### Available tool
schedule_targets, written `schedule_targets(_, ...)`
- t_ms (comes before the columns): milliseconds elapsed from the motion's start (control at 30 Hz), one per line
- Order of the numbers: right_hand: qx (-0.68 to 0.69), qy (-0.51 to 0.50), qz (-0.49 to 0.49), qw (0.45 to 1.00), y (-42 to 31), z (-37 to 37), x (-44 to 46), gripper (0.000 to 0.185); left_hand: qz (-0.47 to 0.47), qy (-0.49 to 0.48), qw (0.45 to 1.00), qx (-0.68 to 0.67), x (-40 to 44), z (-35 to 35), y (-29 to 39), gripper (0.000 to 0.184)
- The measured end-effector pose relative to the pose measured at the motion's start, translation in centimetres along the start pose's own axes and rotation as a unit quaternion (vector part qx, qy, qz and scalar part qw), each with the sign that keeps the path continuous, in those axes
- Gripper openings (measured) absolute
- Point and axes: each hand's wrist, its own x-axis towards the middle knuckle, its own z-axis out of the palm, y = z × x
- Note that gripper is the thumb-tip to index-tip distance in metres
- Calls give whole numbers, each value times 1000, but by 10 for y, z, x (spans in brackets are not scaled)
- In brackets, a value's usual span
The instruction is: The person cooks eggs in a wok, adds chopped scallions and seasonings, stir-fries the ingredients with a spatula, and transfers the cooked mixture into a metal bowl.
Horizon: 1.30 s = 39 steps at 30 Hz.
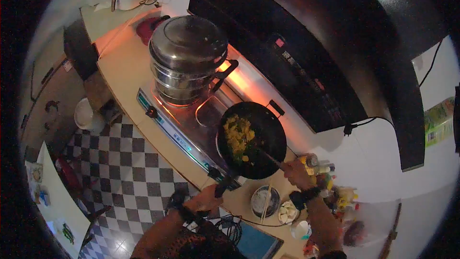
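A black wok [270, 134] sits on the near burner of the gas stove, with yellow, egg-like food [238, 136] gathered on its left side. My left hand [205, 199] is closed around the wok's dark handle [222, 187] at its lower edge. In my right hand [297, 174] is the end of a long spatula [270, 157], which reaches into the wok; its blade is hard to make out against the dark pan. Near my right wrist are a metal bowl [259, 202] with chopsticks [266, 204] across it and a dish of white pieces [288, 212].
A lidded metal steamer [184, 74] stands on the far burner. The black range hood [306, 57] overhangs the back of the stove [177, 136]. Several bottles [326, 168] line the wall at right. A blue board [258, 245] and coiled cable [231, 230] lie in front.
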Motion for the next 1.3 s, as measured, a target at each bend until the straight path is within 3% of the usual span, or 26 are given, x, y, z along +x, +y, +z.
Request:
schedule_targets(67, 146, -36, 170, 974, -17, -33, 0, 20, -60, -10, 998, 22, -1, -7, 5, 35)
schedule_targets(100, 246, -62, 270, 929, -24, -46, -3, 20, -61, -12, 998, 20, -3, -10, 12, 35)
schedule_targets(133, 245, -65, 271, 929, 4, -39, -9, 20, -78, -19, 997, -11, -8, -13, 21, 34)
schedule_targets(167, 173, -19, 99, 980, 56, -27, -17, 23, -94, -25, 994, -41, -11, -14, 25, 32)
schedule_targets(267, 30, 166, -72, 983, 75, -4, -9, 31, -78, -21, 997, 11, -5, -13, 15, 32)
schedule_targets(300, -38, 84, -92, 992, 79, -4, 7, 24, -79, -18, 997, 11, -1, -11, 8, 32)
schedule_targets(367, -96, 2, -114, 989, 63, -6, 28, 26, 12, 25, 998, 52, -4, -7, -2, 34)
schedule_targets(433, -102, -16, -20, 994, 49, -13, 34, 24, -33, 19, 999, 39, -9, -9, 8, 37)
schedule_targets(467, -99, -16, -17, 995, 51, -21, 26, 24, -75, 12, 997, 23, -12, -9, 14, 40)
schedule_targets(567, -27, -86, -14, 996, 65, -28, 11, 22, -77, 22, 997, 7, -15, -9, 12, 45)
schedule_targets(667, -47, 17, -39, 998, 60, 14, 17, 23, 9, -8, 1000, 28, -5, -6, -26, 45)
schedule_targets(700, 113, -17, 106, 988, 44, 17, 21, 24, 8, -9, 1000, 29, -6, -4, -31, 45)
schedule_targets(767, 268, -48, 243, 931, 37, 3, 22, 25, -21, -20, 999, 37, -13, -11, -21, 44)
schedule_targets(800, 61, -62, 38, 995, 57, -6, 10, 22, -24, -22, 999, 37, -20, -13, -20, 44)
schedule_targets(833, -155, -68, -171, 971, 59, -20, 6, 20, -37, -67, 997, -6, -24, -17, -19, 43)
schedule_targets(867, -159, -66, -173, 970, 53, -26, 12, 20, -48, -110, 992, -49, -24, -21, -15, 43)
schedule_targets(933, -5, -71, 2, 997, 22, -21, 22, 19, -24, -83, 995, -54, -27, -19, -11, 43)
schedule_targets(1000, 155, -73, 180, 969, -17, -12, 26, 21, -7, -60, 996, -58, -40, -17, 4, 42)
schedule_targets(1033, 235, -68, 264, 933, -25, -10, 26, 22, -46, -71, 994, -63, -49, -23, 22, 44)
schedule_targets(1067, 240, -64, 265, 931, -11, -6, 20, 22, -83, -81, 991, -67, -52, -29, 33, 45)
schedule_targets(1100, 153, -1, 113, 982, 18, -2, 11, 22, -82, -83, 991, -59, -52, -30, 28, 45)
schedule_targets(1133, 57, 64, -43, 995, 48, 2, 0, 23, -61, -105, 985, -124, -52, -29, 14, 45)
schedule_targets(1200, -123, 153, -66, 978, 91, 7, -13, 22, -42, -126, 973, -187, -54, -29, 3, 46)
schedule_targets(1300, 35, 100, 11, 994, 100, 0, 13, 27, -76, -122, 972, -184, -58, -26, -19, 45)
